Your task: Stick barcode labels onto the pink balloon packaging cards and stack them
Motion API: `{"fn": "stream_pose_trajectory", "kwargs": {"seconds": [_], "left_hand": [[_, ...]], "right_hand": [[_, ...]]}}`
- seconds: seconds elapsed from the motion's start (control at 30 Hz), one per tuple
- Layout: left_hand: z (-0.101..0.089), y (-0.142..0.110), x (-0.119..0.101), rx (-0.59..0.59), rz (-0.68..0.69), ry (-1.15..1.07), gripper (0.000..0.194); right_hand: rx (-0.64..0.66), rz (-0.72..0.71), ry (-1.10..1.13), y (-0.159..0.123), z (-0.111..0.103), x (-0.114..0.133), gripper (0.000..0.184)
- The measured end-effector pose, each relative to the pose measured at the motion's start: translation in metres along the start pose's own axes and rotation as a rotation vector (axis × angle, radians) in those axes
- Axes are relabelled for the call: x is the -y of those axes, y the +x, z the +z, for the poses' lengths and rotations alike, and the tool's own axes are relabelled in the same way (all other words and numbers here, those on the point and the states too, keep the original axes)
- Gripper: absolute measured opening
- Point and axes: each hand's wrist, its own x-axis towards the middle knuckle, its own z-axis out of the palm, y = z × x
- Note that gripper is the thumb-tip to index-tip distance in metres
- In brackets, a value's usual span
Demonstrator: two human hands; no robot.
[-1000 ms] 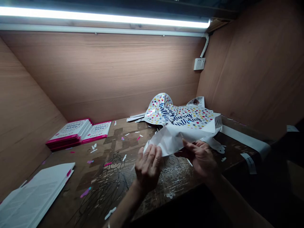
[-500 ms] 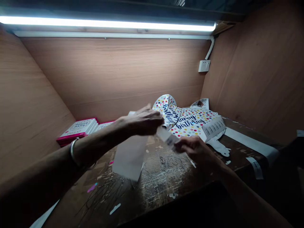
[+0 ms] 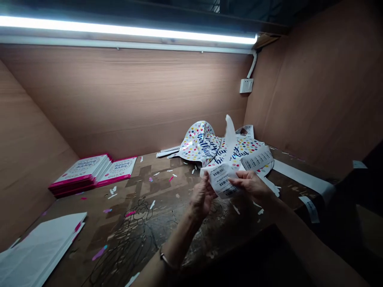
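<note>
Glaring LED tube (image 3: 128,32), dim foreground, warped edges

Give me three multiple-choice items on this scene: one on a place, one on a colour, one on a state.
1. Where does the stack of pink-edged packets lie relative to the foil balloon?
A. To its right
B. To its left
C. Under it

2. What colour is the script lettering on the balloon?
A. Dark blue
B. Red
C. Green

3. What are the hands doing?
A. Both lying flat on the bench
B. Only one is holding anything
C. Both holding one barcode label sheet

Answers:
1. B: the stack sits far left of the balloon.
2. A: the script shows dark blue on white.
3. C: the left hand and right hand grip the sheet between them.
</note>
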Motion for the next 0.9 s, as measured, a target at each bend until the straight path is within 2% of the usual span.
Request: {"fn": "stream_pose_trajectory", "kwargs": {"seconds": [0.03, 0.1, 0.2, 0.27, 0.33, 0.4, 0.43, 0.5, 0.57, 0.7, 0.9], "left_hand": [[0.002, 0.006, 0.004, 0.06, -0.059, -0.113, 0.049], [0.009, 0.013, 0.005, 0.117, -0.048, -0.254, 0.049], [0.014, 0.017, 0.002, 0.024, 0.011, -0.285, 0.027], [0.013, 0.017, 0.002, -0.049, -0.01, -0.255, 0.015], [0.01, 0.017, 0.007, -0.073, -0.043, -0.242, 0.012], [0.007, 0.017, 0.013, -0.085, -0.062, -0.235, 0.012], [0.007, 0.016, 0.016, -0.084, -0.068, -0.231, 0.013], [0.008, 0.014, 0.021, -0.069, -0.079, -0.225, 0.015], [0.01, 0.012, 0.024, -0.05, -0.086, -0.222, 0.02], [0.008, 0.007, 0.028, -0.039, -0.088, -0.213, 0.025], [0.006, 0.004, 0.029, -0.054, -0.101, -0.166, 0.033]], "right_hand": [[-0.009, -0.007, 0.01, -0.002, -0.001, -0.005, 0.031], [-0.035, -0.023, 0.008, -0.007, -0.002, -0.017, 0.031], [-0.03, -0.043, -0.075, -0.014, -0.005, -0.035, 0.03], [-0.062, -0.088, -0.252, -0.019, -0.008, -0.044, 0.029], [-0.247, -0.251, -0.57, -0.024, -0.013, -0.047, 0.028], [-0.439, -0.528, -0.908, -0.029, -0.017, -0.042, 0.026], [-0.481, -0.67, -1.036, -0.03, -0.017, -0.038, 0.025], [-0.423, -0.864, -1.206, -0.03, -0.015, -0.028, 0.023], [-0.31, -0.938, -1.315, -0.028, -0.01, -0.02, 0.02], [-0.138, -0.928, -1.404, -0.022, -0.001, -0.021, 0.017], [-0.061, -0.925, -1.347, -0.019, -0.005, -0.03, 0.014]]}}
